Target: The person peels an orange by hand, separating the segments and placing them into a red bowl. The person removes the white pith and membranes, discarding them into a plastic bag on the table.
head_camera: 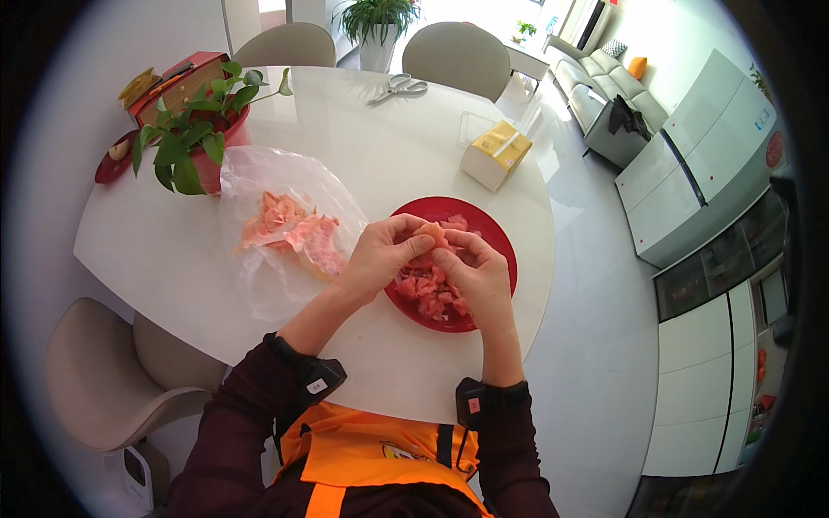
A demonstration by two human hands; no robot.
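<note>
Between the fingertips of both hands is a small pink piece of peeled citrus, likely pomelo [434, 232]. My left hand [382, 252] pinches it from the left with thumb and forefinger. From the right, my right hand [478, 267] grips the same piece. Both hands hover over a round red plate [504, 259]. Loose pink pulp pieces [427, 292] lie heaped on that plate, partly covered by my hands. Left of it, a thin clear plastic bag [272, 294] is spread on the table, with pale pink membrane scraps [285, 220] on top.
On the white table [363, 362] stand a potted pothos [188, 139], a red box [207, 71] and a yellow tissue pack [497, 154]. Grey-handled scissors [398, 89] lie at the far edge. A small red dish [116, 162] sits far left. Chairs [456, 55] surround the table.
</note>
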